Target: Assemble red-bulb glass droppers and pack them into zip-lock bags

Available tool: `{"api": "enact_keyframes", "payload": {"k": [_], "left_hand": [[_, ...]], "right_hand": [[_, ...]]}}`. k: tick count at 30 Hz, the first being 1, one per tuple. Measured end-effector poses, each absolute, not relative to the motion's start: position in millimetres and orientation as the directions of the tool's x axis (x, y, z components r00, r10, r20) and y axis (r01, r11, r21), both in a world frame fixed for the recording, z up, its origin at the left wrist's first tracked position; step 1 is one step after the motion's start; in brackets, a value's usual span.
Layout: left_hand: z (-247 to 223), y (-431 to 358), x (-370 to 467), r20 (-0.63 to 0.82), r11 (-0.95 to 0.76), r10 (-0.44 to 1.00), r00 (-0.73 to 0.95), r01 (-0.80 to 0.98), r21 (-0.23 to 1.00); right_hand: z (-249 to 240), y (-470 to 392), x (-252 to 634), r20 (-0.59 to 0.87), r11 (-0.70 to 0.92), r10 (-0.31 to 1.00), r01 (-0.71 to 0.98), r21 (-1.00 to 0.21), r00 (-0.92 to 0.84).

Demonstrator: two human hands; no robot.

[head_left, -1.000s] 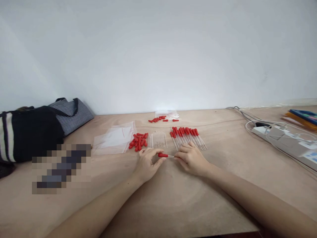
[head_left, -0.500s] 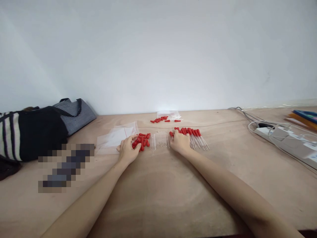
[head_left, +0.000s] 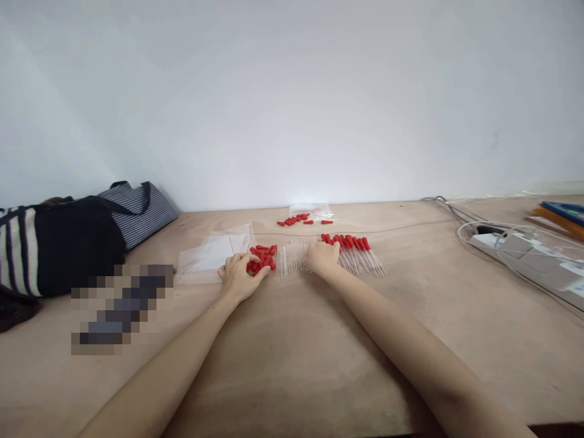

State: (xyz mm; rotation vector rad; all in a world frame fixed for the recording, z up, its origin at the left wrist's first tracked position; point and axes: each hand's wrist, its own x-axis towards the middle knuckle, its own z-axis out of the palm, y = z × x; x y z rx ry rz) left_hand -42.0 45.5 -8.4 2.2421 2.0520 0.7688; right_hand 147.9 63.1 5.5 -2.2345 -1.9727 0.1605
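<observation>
My left hand point(head_left: 241, 275) rests at a loose pile of red rubber dropper bulbs point(head_left: 263, 260). Its thumb and fingers are apart, with red bulbs between and beyond them. Right of the pile lies a row of bare clear dropper tubes point(head_left: 287, 258). My right hand point(head_left: 321, 257) is closed over the right end of that row; its fingertips are hidden, so what it grips cannot be made out. Just beyond it, assembled droppers point(head_left: 358, 252) lie side by side, red bulbs away from me and clear tips towards me.
More red bulbs point(head_left: 294, 219) and a clear bag point(head_left: 310, 210) lie near the wall. Flat plastic bags point(head_left: 214, 252) are left of the pile. Dark bags point(head_left: 77, 243) and a blurred-out item point(head_left: 125, 310) stand left. A power strip with cables point(head_left: 524, 255) lies right.
My right hand has moved slightly left, from the assembled droppers to the end of the bare tubes. My left thumb and fingers have shifted a little at the bulb pile.
</observation>
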Motion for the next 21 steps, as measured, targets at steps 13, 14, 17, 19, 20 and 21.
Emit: {"api": "enact_keyframes", "payload": {"k": [13,14,17,19,20,21], "left_hand": [[-9,46,-42,0.406,-0.14,0.914,0.018,0.952,0.273],[-9,46,-42,0.407,-0.139,0.913,0.012,0.949,0.283],[-9,46,-40,0.407,-0.152,0.913,0.015,0.94,0.307],[-9,45,-39,0.42,-0.178,0.907,0.031,0.933,0.314],[-8,45,-38,0.428,-0.196,0.903,0.044,0.927,0.319],[-7,43,-37,0.441,-0.221,0.896,0.059,0.919,0.325]], "right_hand": [[12,76,145,-0.116,-0.14,0.987,0.956,-0.258,0.113],[12,75,145,-0.107,-0.136,0.988,0.954,-0.267,0.111],[15,70,148,-0.065,-0.117,0.993,0.949,-0.293,0.102],[20,64,152,-0.032,-0.09,0.996,0.946,-0.31,0.085],[22,60,156,-0.014,-0.069,0.998,0.944,-0.321,0.069],[25,55,161,0.006,-0.043,0.999,0.941,-0.334,0.047]]}}
